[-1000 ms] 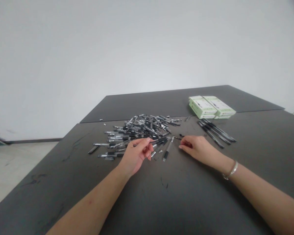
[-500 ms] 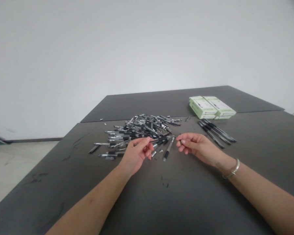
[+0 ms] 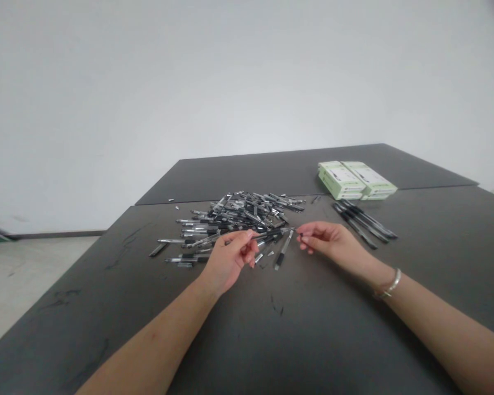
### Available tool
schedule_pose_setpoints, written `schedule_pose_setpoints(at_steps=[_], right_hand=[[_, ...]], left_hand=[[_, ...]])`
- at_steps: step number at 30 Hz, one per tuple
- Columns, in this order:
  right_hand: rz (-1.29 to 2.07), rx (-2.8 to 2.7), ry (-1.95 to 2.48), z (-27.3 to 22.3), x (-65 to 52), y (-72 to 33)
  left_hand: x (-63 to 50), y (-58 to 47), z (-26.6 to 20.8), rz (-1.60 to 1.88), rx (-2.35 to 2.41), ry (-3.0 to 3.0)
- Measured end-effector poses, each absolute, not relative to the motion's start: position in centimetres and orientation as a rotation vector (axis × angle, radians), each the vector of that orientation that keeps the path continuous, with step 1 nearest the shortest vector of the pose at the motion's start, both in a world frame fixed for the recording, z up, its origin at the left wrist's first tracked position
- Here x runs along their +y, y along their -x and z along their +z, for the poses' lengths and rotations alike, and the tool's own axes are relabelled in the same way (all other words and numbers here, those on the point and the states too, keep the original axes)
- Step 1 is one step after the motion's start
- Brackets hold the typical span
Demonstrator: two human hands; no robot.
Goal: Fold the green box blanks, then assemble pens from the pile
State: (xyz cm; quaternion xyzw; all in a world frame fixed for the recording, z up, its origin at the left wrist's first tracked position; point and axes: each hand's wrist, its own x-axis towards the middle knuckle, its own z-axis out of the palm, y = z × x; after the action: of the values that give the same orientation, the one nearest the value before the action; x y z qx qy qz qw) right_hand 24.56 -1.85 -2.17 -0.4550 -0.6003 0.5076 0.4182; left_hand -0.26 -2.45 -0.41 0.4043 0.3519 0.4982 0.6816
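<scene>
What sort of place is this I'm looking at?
Probably a plain workroom or workshop, though I can't be sure: there's a large dark matte table, a loose heap of black-and-clear plastic pens on it, and pale green-and-white rectangular boxes stacked toward the back.

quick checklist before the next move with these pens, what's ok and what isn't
1. Left hand has a firm-looking hold on its pen: ok, pinched between thumb and fingers.
2. Right hand securely holds a small part: cannot tell, the fingertips are too small and blurred.
3. Table between the hands free of loose items: not ok, a loose pen lies there.
4. Pens on the right kept apart from the heap: ok, a gap separates them.
5. Green and white boxes clear of both hands: ok, they sit farther back.
</scene>
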Motion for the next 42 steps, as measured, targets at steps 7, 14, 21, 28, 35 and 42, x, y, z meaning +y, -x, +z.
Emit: schedule_pose_setpoints(at_steps=[7, 14, 21, 28, 35, 42], right_hand=[[0.389, -1.983, 1.503, -2.2, -1.3, -24.5], [0.197, -2.068, 1.686, -0.9, 1.9, -24.7], [0.089, -2.044, 1.82, -1.2, 8.9, -23.7], [0.08, -1.95, 1.923, -2.2, 12.1, -22.9], [0.084, -1.926, 1.902, -1.8, 11.3, -22.8], [0.146, -2.033, 1.659, 0.1, 5.9, -21.0]], left_hand=[[-2.5, 0.2, -0.3, 1.125, 0.772, -0.901], [-2.5, 0.2, -0.4, 1.134, 0.786, -0.884], [-2.3, 0.4, -0.6, 1.139, 0.78, -0.879], [-2.4, 0.4, -0.5, 1.151, 0.772, -0.876], [-2.3, 0.4, -0.4, 1.157, 0.762, -0.867], [-2.4, 0.3, 0.0, 1.2, 0.774, -0.837]])
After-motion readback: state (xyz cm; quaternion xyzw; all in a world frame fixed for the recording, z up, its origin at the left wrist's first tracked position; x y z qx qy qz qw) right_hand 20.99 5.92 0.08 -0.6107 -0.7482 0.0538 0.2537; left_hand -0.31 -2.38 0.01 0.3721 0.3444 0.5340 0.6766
